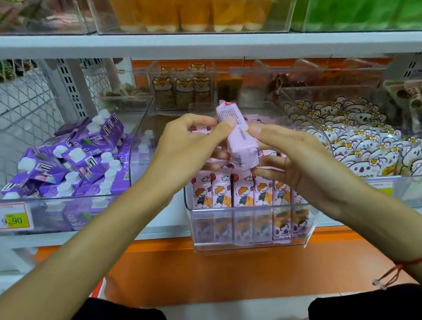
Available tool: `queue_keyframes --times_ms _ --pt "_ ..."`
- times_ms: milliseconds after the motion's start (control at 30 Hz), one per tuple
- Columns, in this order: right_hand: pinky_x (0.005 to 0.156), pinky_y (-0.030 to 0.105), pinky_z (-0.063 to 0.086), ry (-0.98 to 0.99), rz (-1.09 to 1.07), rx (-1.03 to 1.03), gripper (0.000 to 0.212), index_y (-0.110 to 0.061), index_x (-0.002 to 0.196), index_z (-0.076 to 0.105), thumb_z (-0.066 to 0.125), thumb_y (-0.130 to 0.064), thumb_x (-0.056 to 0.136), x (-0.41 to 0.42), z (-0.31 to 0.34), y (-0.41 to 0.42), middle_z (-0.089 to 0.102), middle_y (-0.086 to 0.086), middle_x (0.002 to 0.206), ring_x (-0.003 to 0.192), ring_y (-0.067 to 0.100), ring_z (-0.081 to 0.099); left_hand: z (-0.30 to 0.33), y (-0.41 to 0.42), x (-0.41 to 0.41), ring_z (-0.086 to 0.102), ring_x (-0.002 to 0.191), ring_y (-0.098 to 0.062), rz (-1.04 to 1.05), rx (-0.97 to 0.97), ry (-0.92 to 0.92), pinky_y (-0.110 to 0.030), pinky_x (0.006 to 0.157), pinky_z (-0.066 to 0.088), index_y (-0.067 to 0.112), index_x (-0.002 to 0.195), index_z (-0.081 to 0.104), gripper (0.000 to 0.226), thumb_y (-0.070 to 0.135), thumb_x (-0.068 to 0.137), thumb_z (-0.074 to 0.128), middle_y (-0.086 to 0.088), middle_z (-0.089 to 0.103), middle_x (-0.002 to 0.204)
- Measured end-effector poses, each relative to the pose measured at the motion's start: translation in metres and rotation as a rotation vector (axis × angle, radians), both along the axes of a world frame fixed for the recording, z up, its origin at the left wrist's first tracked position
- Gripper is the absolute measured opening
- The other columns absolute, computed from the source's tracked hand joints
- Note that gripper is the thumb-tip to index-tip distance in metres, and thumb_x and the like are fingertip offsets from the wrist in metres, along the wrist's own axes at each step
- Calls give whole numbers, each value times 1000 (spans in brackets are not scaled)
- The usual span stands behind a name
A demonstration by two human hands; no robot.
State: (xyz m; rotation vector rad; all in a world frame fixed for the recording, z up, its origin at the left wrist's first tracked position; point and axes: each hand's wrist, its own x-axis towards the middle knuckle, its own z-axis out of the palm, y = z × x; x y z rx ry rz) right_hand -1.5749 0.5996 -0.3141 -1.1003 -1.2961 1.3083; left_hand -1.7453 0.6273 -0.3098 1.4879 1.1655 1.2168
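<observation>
While it tilts upward at the middle of the frame, the pink snack packet point(239, 140) sits just above the clear bin point(245, 248) of matching pink packets point(239, 196). The left hand point(184, 150) pinches its upper half between thumb and fingertips. The right hand point(298, 159) grips the lower end, thumb on top and fingers curled beneath. Purple drink cartons point(70, 162) fill the left of the frame, and flower-printed packets point(363, 145) fill the right.
</observation>
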Motion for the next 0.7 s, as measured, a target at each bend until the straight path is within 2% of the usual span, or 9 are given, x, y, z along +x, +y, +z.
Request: queue_keyframes --times_ms 67,100,167,267,367,500,600,633,700 --pt "76 25 56 -25 -16 48 40 -25 122 64 68 -32 82 -3 -1 -1 70 2 111 87 13 68 -1 0 0 70 69 -5 -17 23 -10 -18 59 55 15 114 59 33 32 86 67 -3 75 92" --pt "78 26 56 -50 -43 93 42 -24 124 62 69 -28 83 -4 -2 -1 71 3 109 87 13 69 -2 0 1 70 71 -6 -37 18 -31 -18 61 55 13 115 58 34 30 87 67 -4 74 96" --pt "79 25 56 -157 -142 221 42 -24 124 62 71 -21 83 -7 -3 -3 71 0 102 82 12 68 -3 0 1 70 76 -7 -82 -2 -86 -17 65 55 10 115 58 32 26 88 66 -5 73 101" --pt "75 17 52 -333 -249 407 43 -28 122 64 73 -14 82 -5 -5 -3 65 -4 103 87 8 60 -1 4 -1 70 87 -6 -67 10 -119 -16 66 55 13 112 60 30 27 87 67 -2 70 106" --pt "82 20 47 -433 -254 526 46 -32 119 64 72 -8 81 -4 -7 -2 63 -11 107 95 6 57 2 7 -3 70 85 -4 -45 35 -182 -18 63 55 16 109 59 24 31 91 62 1 69 102" --pt "84 12 41 -488 -254 643 48 -32 119 61 72 -5 81 -7 -11 3 58 -17 107 97 -2 54 -1 7 -3 68 82 -5 0 182 -57 -20 64 56 24 104 56 15 28 90 63 -3 67 99" --pt "84 13 41 -566 -230 693 50 -31 124 58 74 -9 81 -6 -17 10 58 -14 108 98 2 53 -3 12 -8 66 88 -12 78 275 18 -35 83 57 23 104 57 15 24 90 63 -1 68 96" --pt "85 14 40 -626 -235 688 52 -30 127 56 74 -12 82 -4 -20 13 57 -11 110 101 4 52 -3 14 -11 65 87 -9 99 322 30 -33 86 56 24 104 56 15 23 90 63 4 68 94" --pt "88 16 35 -760 -212 611 56 -27 136 47 70 -22 86 0 -28 19 53 -8 121 110 7 47 -2 18 -16 64 86 2 136 417 34 -19 82 52 24 108 55 21 21 90 65 13 66 96"
